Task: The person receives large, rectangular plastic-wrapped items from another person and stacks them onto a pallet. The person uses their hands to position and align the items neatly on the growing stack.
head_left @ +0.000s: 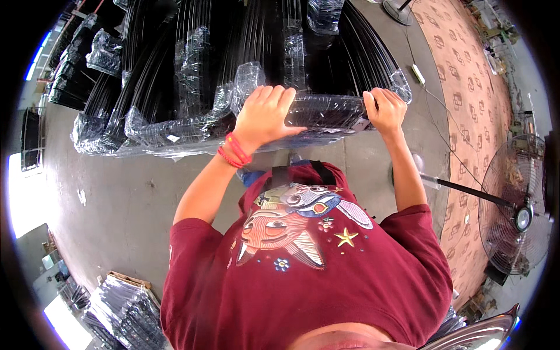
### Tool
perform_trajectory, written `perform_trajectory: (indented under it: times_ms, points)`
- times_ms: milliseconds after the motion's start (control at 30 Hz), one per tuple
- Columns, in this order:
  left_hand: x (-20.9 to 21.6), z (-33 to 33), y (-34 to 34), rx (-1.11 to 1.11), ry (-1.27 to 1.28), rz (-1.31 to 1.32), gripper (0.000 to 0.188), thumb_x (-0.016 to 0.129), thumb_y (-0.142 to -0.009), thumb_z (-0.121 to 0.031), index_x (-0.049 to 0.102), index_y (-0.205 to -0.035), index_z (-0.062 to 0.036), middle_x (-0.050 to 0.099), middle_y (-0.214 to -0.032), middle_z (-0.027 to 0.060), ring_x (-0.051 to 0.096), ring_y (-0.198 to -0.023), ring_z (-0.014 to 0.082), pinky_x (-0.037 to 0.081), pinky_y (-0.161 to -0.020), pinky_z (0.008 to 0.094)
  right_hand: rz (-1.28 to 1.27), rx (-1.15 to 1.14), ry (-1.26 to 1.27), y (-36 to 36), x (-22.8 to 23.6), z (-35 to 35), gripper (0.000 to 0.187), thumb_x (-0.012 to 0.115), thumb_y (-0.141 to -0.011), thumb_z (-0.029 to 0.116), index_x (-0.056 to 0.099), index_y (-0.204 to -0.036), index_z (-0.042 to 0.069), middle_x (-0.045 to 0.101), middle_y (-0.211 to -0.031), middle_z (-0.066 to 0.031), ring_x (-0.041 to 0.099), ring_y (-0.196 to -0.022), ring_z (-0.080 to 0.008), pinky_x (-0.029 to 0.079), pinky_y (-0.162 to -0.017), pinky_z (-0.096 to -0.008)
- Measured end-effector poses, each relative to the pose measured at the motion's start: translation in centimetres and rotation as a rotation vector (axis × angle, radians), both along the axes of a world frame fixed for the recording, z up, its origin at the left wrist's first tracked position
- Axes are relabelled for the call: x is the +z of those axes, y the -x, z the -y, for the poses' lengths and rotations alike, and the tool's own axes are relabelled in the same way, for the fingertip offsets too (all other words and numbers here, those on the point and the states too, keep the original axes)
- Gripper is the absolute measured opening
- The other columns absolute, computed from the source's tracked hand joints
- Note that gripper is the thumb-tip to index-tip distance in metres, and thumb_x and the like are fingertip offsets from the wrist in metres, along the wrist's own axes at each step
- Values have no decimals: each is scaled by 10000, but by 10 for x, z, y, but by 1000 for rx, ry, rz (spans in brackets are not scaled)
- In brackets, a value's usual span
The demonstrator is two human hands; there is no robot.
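While both hands rest on the near side of a black, frame-shaped bundle wrapped in clear plastic film (329, 109), the left hand (265, 114) is half open, fingers bent over the top and thumb spread to the right; how firmly it holds, I cannot tell. The right hand (385, 111) is curled closely round the bundle by its near right corner. The bundle lies just in front of the person, with similar black film-wrapped bundles (172, 133) close on its left. The step in hand looks like gripping and steadying; the next move probably calls for a firmer left hold and even force from both sides.
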State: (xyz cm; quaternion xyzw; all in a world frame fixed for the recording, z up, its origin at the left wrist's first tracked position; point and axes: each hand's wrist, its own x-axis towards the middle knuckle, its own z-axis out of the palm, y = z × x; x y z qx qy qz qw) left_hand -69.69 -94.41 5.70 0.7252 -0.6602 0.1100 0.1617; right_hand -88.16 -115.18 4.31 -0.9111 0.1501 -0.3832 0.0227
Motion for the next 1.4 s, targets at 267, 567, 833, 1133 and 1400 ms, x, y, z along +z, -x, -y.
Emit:
perform_trajectory:
  times_ms: [267, 567, 833, 1133, 1400]
  points:
    - [8, 5, -3, -21, -98, -101, 669, 646, -626, -566, 536, -1036, -49, 562, -931, 78, 531, -863, 263, 402, -780, 354, -77, 122, -231, 7, 9, 3, 231, 530, -838, 243, 589, -696, 71, 588, -638, -62, 568, -588, -263, 436, -525, -358]
    - [18, 18, 1, -71, -136, -65, 666, 685, -600, -536, 534, -1023, -45, 563, -934, 86, 534, -865, 272, 398, -779, 361, 643, -257, -1734, 61, -115, 102, 453, 360, -942, 358, 545, -1110, -20, 590, -1085, -92, 540, -989, -168, 383, -922, -301]
    - [18, 13, -2, -53, -211, -61, 638, 730, -600, -406, 511, -1080, -46, 564, -979, 92, 536, -892, 282, 400, -794, 363, 703, 300, -1951, 30, -89, 71, 385, 458, -900, 359, 561, -1086, 38, 623, -921, -59, 587, -799, -154, 492, -736, -305]
    - [16, -2, -14, -43, -172, -53, 635, 745, -562, -444, 552, -1044, -77, 581, -935, 53, 548, -858, 244, 414, -784, 326, 501, -30, -1894, 22, -108, 54, 330, 487, -897, 280, 528, -1114, 34, 584, -967, -65, 555, -858, -165, 478, -759, -319]
    - [20, 4, -15, -76, -152, -52, 701, 726, -595, -422, 502, -1166, -83, 568, -1077, 73, 544, -923, 253, 412, -822, 346, 645, -72, -1999, 35, -117, 85, 479, 349, -930, 417, 459, -1205, 42, 545, -1139, -95, 520, -1037, -222, 397, -935, -352]
